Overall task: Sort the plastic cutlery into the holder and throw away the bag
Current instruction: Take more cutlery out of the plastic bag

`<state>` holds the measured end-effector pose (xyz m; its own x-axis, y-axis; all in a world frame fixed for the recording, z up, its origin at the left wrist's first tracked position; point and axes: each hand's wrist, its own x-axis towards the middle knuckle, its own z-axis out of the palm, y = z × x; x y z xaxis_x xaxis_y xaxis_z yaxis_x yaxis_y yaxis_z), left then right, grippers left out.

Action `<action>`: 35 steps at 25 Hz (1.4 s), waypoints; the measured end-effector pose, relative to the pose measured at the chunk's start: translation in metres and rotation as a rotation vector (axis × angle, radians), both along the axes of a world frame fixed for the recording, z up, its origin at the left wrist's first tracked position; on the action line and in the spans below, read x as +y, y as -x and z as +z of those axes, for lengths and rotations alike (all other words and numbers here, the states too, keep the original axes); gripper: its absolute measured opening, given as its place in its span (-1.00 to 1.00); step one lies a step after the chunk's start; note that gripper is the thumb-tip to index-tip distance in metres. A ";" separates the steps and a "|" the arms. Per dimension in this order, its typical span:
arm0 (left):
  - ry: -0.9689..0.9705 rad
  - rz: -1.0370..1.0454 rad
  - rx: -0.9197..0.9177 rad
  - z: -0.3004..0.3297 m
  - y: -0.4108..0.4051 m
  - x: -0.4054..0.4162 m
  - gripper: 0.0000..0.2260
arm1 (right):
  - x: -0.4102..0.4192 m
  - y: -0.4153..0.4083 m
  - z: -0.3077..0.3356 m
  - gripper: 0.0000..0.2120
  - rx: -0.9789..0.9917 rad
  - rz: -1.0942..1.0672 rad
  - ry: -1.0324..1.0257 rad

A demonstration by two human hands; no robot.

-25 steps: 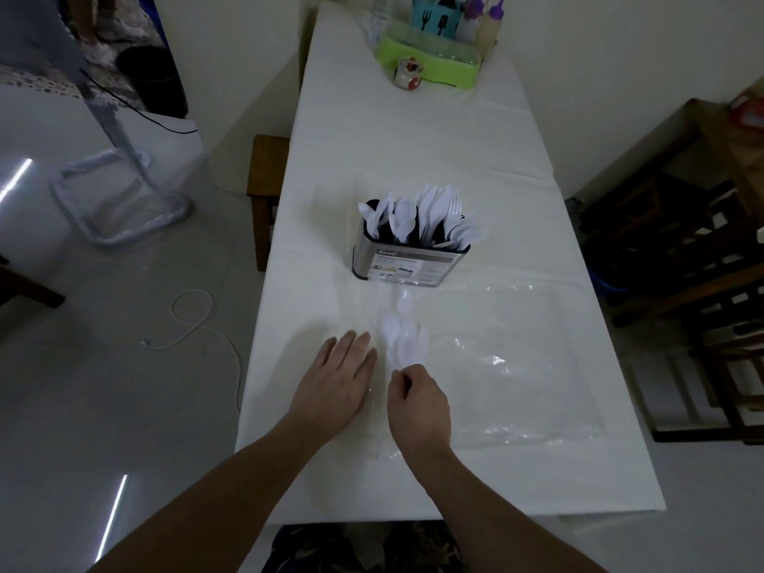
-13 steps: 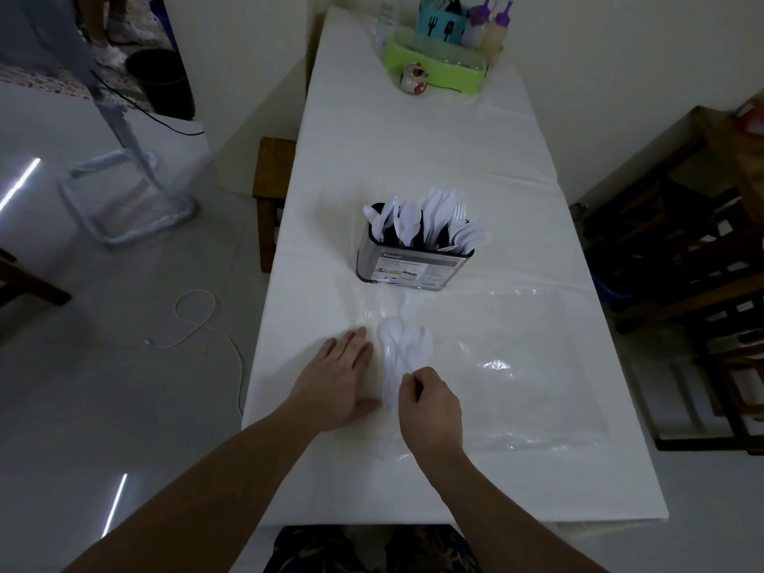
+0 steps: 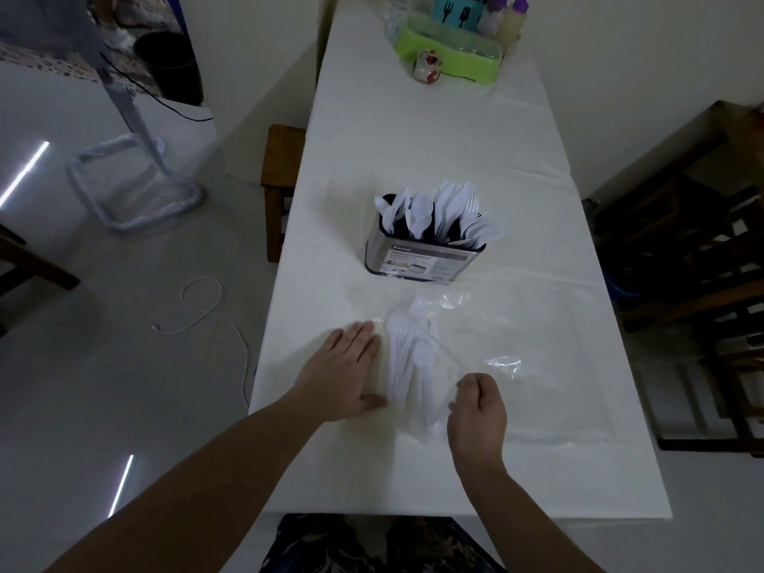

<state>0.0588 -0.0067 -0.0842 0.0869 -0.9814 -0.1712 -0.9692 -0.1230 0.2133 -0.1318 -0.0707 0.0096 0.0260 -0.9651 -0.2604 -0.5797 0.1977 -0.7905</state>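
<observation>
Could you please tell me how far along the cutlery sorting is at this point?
Mostly done: the holder already stands full of white cutlery. In hand: the left hand lies flat on the table beside a last bunch of spoons, while the right hand pinches at their handle ends. Left: those spoons, then throwing away the clear bag that lies spread on the table.

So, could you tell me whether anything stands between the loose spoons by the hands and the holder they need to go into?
Only the clear bag, whose film seems to lie over the spoons; the tablecloth stretch up to the holder shows nothing else. The right hand grips the spoon handles; the left hand rests flat alongside.
</observation>
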 end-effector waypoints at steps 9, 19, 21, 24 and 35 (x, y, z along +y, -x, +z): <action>-0.045 0.079 0.081 0.022 0.006 -0.013 -0.23 | 0.012 0.008 0.006 -0.77 -0.025 0.061 0.031; -0.203 0.728 0.291 0.053 0.096 -0.058 -0.25 | 0.011 0.006 0.004 -0.78 0.001 0.102 0.035; -0.220 0.802 0.292 0.050 0.105 -0.061 -0.23 | 0.011 0.006 0.005 -0.76 0.006 0.115 0.032; -0.183 0.800 0.234 0.044 0.108 -0.061 -0.31 | 0.011 0.007 0.004 -0.75 0.026 0.140 0.030; -0.163 0.805 0.123 0.039 0.102 -0.066 -0.69 | 0.009 0.011 0.001 -0.76 0.064 0.165 0.067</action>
